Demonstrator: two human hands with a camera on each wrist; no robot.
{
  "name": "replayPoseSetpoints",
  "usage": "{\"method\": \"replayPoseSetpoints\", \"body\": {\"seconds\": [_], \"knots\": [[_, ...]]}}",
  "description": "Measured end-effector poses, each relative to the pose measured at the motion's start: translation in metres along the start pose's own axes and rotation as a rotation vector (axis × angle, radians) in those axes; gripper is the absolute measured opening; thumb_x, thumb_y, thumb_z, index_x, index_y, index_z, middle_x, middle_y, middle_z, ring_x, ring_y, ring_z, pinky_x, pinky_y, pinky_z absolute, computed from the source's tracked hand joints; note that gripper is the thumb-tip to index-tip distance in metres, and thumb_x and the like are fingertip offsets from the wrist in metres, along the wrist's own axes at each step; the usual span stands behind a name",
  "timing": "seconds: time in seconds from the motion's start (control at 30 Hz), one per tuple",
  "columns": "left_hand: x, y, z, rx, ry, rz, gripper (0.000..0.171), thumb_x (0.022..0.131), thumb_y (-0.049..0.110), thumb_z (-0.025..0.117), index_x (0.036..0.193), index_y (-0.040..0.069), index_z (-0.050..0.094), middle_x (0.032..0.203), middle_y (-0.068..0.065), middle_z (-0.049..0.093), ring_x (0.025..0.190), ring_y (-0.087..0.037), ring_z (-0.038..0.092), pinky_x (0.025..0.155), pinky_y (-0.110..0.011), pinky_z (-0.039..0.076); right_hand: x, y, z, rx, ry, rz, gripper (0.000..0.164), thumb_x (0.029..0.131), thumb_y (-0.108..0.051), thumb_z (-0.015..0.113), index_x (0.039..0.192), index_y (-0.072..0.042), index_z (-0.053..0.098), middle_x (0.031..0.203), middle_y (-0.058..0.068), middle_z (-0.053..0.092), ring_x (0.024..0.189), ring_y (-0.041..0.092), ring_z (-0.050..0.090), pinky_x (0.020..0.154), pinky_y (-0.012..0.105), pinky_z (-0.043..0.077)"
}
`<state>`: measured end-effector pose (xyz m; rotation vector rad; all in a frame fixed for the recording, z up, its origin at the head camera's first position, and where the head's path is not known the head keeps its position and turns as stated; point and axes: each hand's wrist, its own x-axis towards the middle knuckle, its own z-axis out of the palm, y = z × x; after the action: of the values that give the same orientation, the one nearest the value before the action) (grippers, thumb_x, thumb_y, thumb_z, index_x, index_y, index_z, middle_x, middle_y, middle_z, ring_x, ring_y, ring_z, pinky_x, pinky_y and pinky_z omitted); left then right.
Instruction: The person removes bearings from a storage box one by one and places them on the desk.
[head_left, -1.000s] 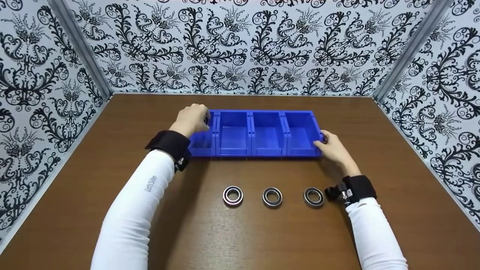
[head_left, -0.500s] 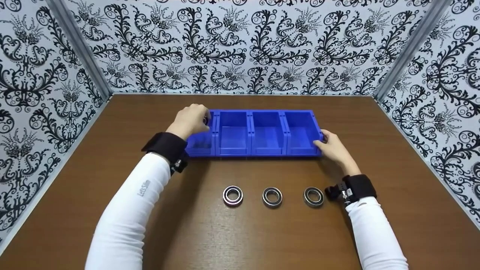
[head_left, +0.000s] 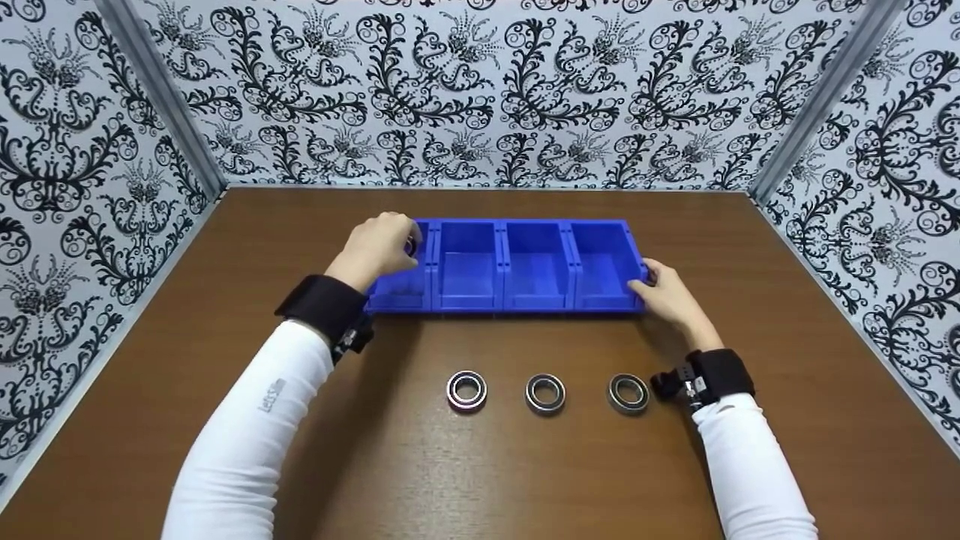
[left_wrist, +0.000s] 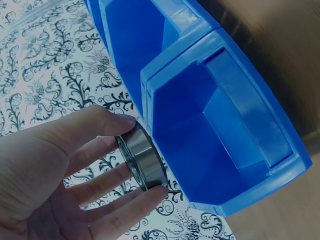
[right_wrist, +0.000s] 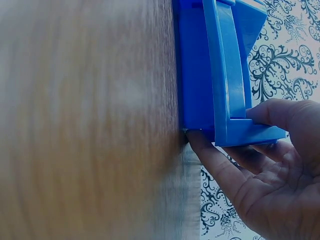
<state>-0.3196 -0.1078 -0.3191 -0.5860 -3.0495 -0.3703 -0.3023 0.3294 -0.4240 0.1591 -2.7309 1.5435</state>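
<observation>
My left hand point(head_left: 376, 246) pinches a steel ball bearing point(left_wrist: 142, 156) between thumb and fingertips, over the leftmost compartment of a blue four-part bin point(head_left: 466, 303). In the left wrist view the bearing is tilted on edge, right at that compartment's rim. My right hand point(head_left: 667, 294) grips the bin's right end, thumb point(right_wrist: 272, 114) over the front corner and the other fingers against the outer side. The compartments that show hold nothing visible; my left hand hides part of the leftmost one.
Three more bearings lie flat in a row on the brown table point(head_left: 480, 480) before the bin: a left one point(head_left: 454, 393), a middle one point(head_left: 531, 394) and a right one point(head_left: 615, 394) near my right wrist strap. Patterned walls point(head_left: 480, 90) enclose the back and sides.
My left wrist and forearm have shifted a little left and toward me, with the bearing still pinched. The right hand, the bin and the three bearings on the table stay put.
</observation>
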Motion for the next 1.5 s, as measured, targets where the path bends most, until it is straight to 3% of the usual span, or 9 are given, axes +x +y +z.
{"method": "replayPoseSetpoints", "body": {"seconds": [0.4,1.5], "knots": [[-0.012,0.000,-0.002,-0.028,0.010,0.012,0.039,0.082,0.007,0.071,0.120,0.001,0.075,0.124,-0.024,0.068,0.114,-0.044,0.065,0.093,-0.057,0.056,0.000,0.001,-0.001,-0.025,0.015,-0.007,0.048,0.103,0.001,0.051,0.146,0.019,0.041,0.136,0.039,0.056,0.117,0.034,0.061,0.080,0.012,0.050],[-0.049,0.000,-0.005,-0.078,0.014,0.047,0.039,0.082,0.008,0.071,0.120,0.000,0.075,0.124,-0.021,0.070,0.115,-0.040,0.065,0.094,-0.057,0.055,0.000,-0.001,0.000,-0.030,0.001,-0.012,0.050,0.104,0.001,0.050,0.147,0.021,0.037,0.139,0.042,0.053,0.125,0.040,0.057,0.084,0.012,0.049]]}}
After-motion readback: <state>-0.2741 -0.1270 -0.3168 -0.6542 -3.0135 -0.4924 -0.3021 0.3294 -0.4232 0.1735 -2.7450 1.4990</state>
